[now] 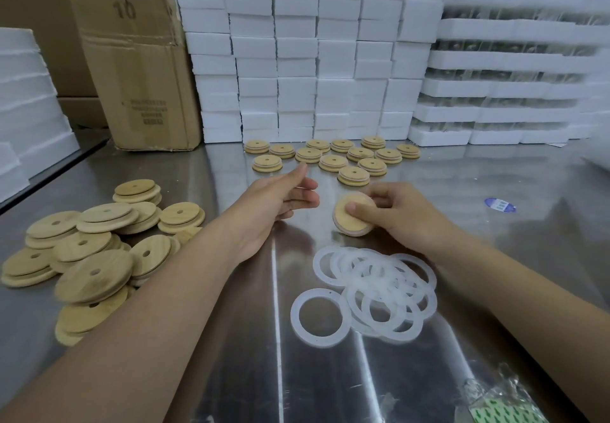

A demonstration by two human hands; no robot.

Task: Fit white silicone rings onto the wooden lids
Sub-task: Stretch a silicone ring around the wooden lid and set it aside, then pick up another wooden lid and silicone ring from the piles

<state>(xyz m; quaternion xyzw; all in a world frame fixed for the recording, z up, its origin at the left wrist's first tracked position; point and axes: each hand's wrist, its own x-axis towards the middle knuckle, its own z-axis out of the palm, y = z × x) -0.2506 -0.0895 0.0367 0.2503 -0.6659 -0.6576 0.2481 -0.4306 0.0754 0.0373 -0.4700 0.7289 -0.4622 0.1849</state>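
Grip is taken on one wooden lid [353,216] by the right hand [396,214], with the thumb laid across its face and the fingers curled behind. The lid is held tilted on edge just above the bench [330,383]. A pale rim round it suggests that a ring is already seated. The lid is judged light, stiff and smooth, and best held by its edge so that the stepped rim is left free. The left hand [280,198] lies open just beside it, fingers straight, holding nothing.

The white silicone rings [376,290] are heaped near the right wrist. They are judged soft, stretchy and a little clingy, to be pinched up singly. Bare lids [92,257] are piled at the left, and ringed lids [330,155], as they appear, are set out behind.

What the cardboard box [142,69] holds cannot be seen. In the clear bag [495,396] only something green-printed can be made out.
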